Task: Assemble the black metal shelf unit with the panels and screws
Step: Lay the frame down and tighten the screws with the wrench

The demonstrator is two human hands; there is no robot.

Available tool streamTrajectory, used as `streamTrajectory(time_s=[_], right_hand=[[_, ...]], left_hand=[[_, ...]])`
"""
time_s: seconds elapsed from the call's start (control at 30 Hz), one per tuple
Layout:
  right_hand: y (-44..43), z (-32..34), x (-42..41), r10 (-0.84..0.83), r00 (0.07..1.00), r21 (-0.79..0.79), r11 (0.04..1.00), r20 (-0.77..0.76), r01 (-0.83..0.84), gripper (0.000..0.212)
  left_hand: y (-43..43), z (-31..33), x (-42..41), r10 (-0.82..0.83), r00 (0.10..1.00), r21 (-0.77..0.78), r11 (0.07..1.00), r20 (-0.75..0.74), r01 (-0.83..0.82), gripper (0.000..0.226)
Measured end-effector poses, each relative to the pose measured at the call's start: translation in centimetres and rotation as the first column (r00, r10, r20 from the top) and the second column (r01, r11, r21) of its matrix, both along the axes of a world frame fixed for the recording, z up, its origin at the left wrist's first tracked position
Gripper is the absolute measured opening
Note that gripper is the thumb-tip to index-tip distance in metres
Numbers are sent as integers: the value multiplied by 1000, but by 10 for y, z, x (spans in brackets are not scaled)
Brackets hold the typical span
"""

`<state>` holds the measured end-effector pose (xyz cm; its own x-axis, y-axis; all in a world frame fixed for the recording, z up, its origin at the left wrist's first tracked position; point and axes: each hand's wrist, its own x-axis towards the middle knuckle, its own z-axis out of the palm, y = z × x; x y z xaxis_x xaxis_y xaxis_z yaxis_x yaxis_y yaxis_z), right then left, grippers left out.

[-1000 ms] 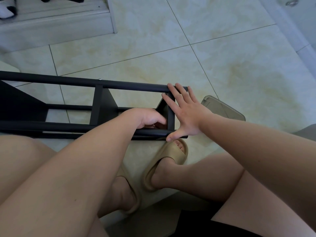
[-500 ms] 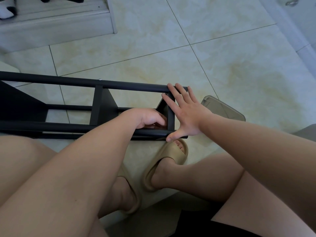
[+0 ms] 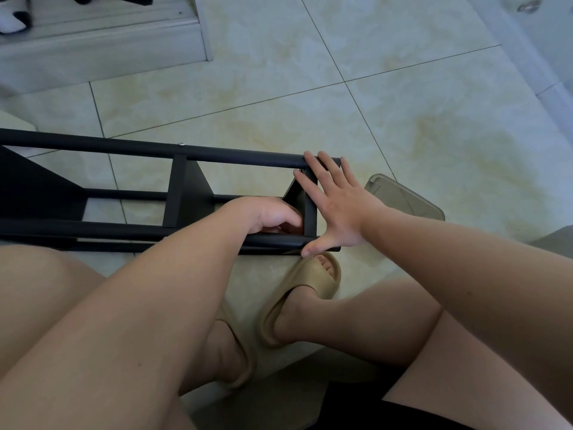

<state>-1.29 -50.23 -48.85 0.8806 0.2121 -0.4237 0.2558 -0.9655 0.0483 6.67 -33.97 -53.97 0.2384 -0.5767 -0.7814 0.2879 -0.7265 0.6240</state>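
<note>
Right hand [image 3: 338, 209]: fingers spread flat on the end of the black shelf [image 3: 242, 156].
Left hand [image 3: 266, 214]: fingers curled inside the shelf; cannot tell what they hold.

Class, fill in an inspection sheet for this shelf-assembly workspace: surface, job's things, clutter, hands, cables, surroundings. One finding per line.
Surface: pale glossy tiled floor.
Job's things: black shelf unit lying on its side; one screw shows in its far rail.
Clutter: translucent grey plastic item on the floor beyond the right hand.
Hands: right hand pressed flat against the end panel; left hand curled inside the frame, what it holds hidden.
Cables: nothing seen.
Surroundings: raised step at far left; tan slippers on the person's feet.
</note>
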Motion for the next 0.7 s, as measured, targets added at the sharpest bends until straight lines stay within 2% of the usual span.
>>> streamTrajectory(time_s=[0.17, 0.33, 0.43, 0.5, 0.7], right_hand=[[0, -1, 0, -1, 1000, 1, 1000, 6, 1, 148], [-1, -2, 0, -1, 1000, 5, 1000, 13, 1, 148], [0, -2, 0, 1, 1000, 7, 1000, 14, -1, 148], [0, -2, 0, 1, 1000, 4, 1000, 16, -1, 148], [0, -3, 0, 0, 1000, 3, 1000, 14, 0, 147]], left_hand=[[-1, 1, -1, -33, 999, 35, 999, 32, 32, 33], [0, 2, 1, 3, 1000, 1, 1000, -20, -3, 18], [1, 2, 0, 41, 999, 0, 999, -20, -41, 19], [0, 2, -2, 44, 999, 27, 999, -1, -44, 29], [-2, 0, -1, -10, 999, 20, 1000, 39, 9, 32]])
